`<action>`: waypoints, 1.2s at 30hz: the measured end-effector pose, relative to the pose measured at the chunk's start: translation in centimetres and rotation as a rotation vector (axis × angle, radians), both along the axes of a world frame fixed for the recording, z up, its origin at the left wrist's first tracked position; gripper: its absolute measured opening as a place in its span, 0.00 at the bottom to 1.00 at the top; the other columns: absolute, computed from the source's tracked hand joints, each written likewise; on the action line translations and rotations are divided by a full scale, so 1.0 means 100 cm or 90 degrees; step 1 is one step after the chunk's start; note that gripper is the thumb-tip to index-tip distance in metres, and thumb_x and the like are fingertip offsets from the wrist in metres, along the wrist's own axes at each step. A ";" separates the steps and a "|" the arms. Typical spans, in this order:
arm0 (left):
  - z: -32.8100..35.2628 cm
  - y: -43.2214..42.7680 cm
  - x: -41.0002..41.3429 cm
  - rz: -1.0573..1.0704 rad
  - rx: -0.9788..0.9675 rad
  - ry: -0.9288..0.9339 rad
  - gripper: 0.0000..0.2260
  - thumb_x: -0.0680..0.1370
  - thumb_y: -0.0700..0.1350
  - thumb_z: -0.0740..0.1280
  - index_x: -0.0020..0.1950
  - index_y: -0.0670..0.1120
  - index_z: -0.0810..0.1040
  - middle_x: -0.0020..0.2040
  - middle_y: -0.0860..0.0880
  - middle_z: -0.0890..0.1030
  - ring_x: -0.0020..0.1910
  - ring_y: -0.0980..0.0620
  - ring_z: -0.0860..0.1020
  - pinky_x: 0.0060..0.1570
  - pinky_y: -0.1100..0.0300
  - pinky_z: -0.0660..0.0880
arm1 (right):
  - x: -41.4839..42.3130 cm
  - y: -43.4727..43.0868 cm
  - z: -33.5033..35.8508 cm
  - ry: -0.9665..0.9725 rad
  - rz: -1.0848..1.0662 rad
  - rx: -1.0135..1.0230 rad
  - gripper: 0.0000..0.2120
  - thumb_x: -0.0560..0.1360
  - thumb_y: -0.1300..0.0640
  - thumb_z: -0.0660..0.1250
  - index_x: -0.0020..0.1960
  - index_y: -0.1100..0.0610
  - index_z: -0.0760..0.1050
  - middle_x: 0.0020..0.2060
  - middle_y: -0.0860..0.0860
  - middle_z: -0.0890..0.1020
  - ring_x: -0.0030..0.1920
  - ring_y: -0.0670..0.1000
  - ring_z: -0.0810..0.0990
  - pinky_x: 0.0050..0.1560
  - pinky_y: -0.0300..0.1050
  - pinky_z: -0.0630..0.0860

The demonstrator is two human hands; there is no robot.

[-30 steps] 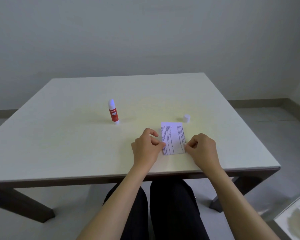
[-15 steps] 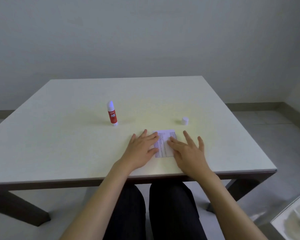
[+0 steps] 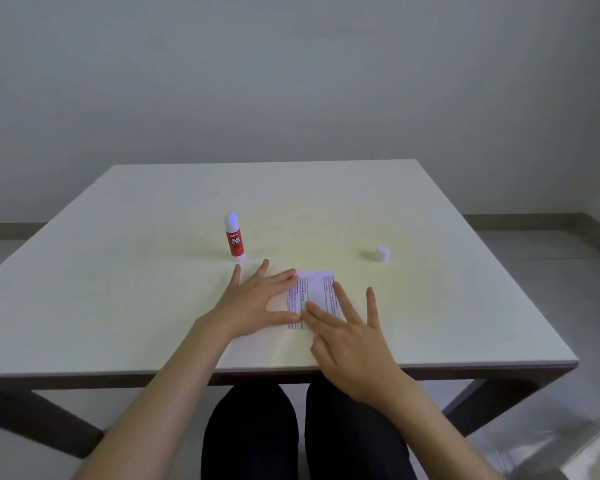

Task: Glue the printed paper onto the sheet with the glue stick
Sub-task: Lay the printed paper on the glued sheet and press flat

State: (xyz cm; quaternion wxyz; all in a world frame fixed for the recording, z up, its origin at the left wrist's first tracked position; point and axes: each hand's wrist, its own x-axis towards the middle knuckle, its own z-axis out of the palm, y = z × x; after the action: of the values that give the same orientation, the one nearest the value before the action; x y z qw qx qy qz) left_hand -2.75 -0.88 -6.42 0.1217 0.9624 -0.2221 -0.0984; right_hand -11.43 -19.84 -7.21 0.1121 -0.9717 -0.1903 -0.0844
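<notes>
Printed paper (image 3: pixel 312 297) lies flat near the front edge of the table (image 3: pixel 118 289). Left hand (image 3: pixel 257 306) and right hand (image 3: pixel 350 341) both flat, fingers spread, pressing the paper's left and right sides; nothing gripped. One second ago both hands pinched its edges with curled fingers; since then they have flattened. Glue stick (image 3: pixel 234 237) upright behind-left of the paper, uncapped; cap (image 3: pixel 382 253) behind-right. Both unmoved.

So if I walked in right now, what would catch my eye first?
Probably the two hands, left hand and right hand, pressed flat on a small printed paper near the table's front edge. Then the red glue stick standing upright, uncapped, behind the left hand, its white cap off to the right.
</notes>
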 end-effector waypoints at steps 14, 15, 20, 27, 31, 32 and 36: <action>-0.006 0.002 0.001 -0.005 -0.046 0.066 0.43 0.68 0.72 0.60 0.76 0.59 0.46 0.73 0.70 0.44 0.76 0.55 0.36 0.69 0.41 0.31 | 0.024 0.008 -0.007 0.040 0.061 -0.067 0.32 0.73 0.45 0.35 0.77 0.46 0.51 0.77 0.41 0.54 0.77 0.55 0.39 0.60 0.56 0.14; -0.006 0.001 0.001 -0.002 -0.048 0.072 0.43 0.68 0.71 0.60 0.76 0.59 0.46 0.73 0.70 0.44 0.76 0.55 0.35 0.69 0.41 0.30 | 0.029 0.002 -0.006 0.048 0.052 -0.078 0.30 0.74 0.45 0.36 0.77 0.45 0.49 0.77 0.39 0.53 0.77 0.54 0.37 0.61 0.57 0.15; -0.002 0.000 0.002 0.003 -0.027 0.098 0.42 0.70 0.68 0.62 0.76 0.59 0.43 0.76 0.65 0.43 0.75 0.53 0.34 0.68 0.39 0.29 | 0.066 -0.001 0.009 0.085 -0.072 -0.102 0.25 0.80 0.49 0.40 0.77 0.47 0.42 0.77 0.41 0.48 0.77 0.55 0.36 0.71 0.64 0.28; -0.004 0.000 0.002 0.007 -0.061 0.119 0.42 0.69 0.68 0.63 0.76 0.60 0.44 0.75 0.68 0.43 0.75 0.54 0.32 0.67 0.40 0.27 | 0.040 0.000 -0.007 0.070 0.016 -0.103 0.28 0.77 0.47 0.37 0.77 0.44 0.43 0.77 0.39 0.48 0.77 0.55 0.38 0.65 0.60 0.20; -0.001 -0.001 0.001 0.010 -0.048 0.122 0.42 0.70 0.66 0.64 0.76 0.59 0.43 0.76 0.66 0.42 0.75 0.52 0.32 0.67 0.40 0.27 | 0.061 -0.006 0.012 0.126 -0.076 -0.129 0.26 0.80 0.49 0.41 0.77 0.48 0.40 0.78 0.42 0.44 0.76 0.55 0.35 0.71 0.64 0.29; 0.000 -0.001 0.000 0.010 -0.052 0.123 0.42 0.70 0.66 0.64 0.76 0.59 0.44 0.76 0.67 0.43 0.75 0.53 0.32 0.67 0.40 0.27 | 0.054 -0.001 0.010 0.113 -0.046 -0.124 0.27 0.79 0.48 0.40 0.77 0.48 0.40 0.78 0.42 0.45 0.76 0.54 0.35 0.70 0.63 0.27; -0.002 -0.001 0.002 0.007 -0.057 0.122 0.42 0.70 0.66 0.63 0.76 0.59 0.44 0.75 0.67 0.43 0.75 0.53 0.32 0.68 0.40 0.27 | 0.026 -0.006 -0.003 0.116 0.082 -0.100 0.29 0.76 0.46 0.38 0.77 0.43 0.41 0.77 0.38 0.46 0.76 0.51 0.34 0.64 0.59 0.20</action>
State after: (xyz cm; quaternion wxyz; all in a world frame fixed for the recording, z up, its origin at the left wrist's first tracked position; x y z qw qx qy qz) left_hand -2.54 -0.94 -6.62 0.1856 0.9434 -0.2083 -0.1794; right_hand -8.79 -20.39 -7.49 0.0575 -0.9669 -0.2473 0.0265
